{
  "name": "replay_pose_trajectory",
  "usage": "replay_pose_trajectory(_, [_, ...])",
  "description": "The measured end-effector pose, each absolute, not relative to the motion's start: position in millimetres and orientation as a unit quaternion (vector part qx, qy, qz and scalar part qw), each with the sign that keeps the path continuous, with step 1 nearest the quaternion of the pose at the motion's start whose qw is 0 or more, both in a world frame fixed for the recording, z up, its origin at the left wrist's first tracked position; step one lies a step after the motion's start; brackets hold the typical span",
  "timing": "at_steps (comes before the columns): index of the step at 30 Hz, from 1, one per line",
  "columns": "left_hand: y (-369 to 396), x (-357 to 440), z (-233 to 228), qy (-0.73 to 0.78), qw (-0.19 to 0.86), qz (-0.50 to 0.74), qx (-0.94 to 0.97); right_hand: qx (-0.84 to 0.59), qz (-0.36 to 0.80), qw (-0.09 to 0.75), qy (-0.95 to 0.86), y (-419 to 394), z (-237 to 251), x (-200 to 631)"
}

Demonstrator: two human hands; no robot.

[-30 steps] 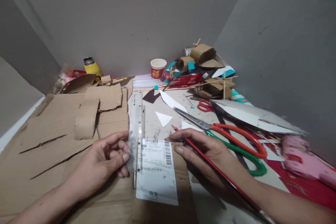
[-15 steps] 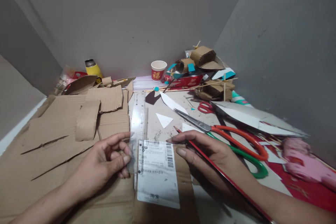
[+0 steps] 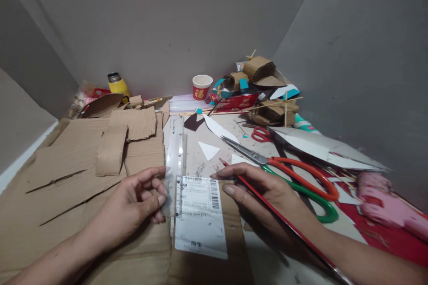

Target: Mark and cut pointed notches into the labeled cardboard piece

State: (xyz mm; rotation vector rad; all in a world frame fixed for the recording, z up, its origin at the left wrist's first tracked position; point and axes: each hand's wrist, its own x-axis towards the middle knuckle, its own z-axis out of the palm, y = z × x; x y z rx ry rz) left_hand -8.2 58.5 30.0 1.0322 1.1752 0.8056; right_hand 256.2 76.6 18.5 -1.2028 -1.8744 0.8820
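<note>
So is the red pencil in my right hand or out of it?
In it: the red pencil runs across your right hand, with its sharpened tip showing near the index finger.

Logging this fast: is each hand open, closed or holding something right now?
Left hand: closed, holding the clear ruler.
Right hand: holding the red pencil; can't tell if it also grips the cardboard.

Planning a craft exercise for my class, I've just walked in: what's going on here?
The person's left hand holds a clear ruler, which overlaps the left side of a labelled piece of cardboard. The right hand, at the cardboard's far edge, holds a red pencil. Scissors with orange and green handles lie just beyond that hand.
</note>
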Motion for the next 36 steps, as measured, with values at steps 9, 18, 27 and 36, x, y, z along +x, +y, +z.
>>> replay_pose_trajectory(9, [64,-5,32,0.566,0.614,0.295,0.464,-0.477,0.375,0.329,-0.724,81,15,253])
replay_pose_trajectory(18, [70,-4,33,0.590,0.600,0.270,0.469,-0.441,0.353,0.333,-0.755,82,9,253])
replay_pose_trajectory(27, [70,-5,32,0.594,0.599,0.271,0.463,-0.412,0.333,0.332,-0.780,85,-1,257])
replay_pose_trajectory(36, [70,-4,33,0.589,0.597,0.256,0.481,-0.405,0.284,0.339,-0.800,87,-2,256])
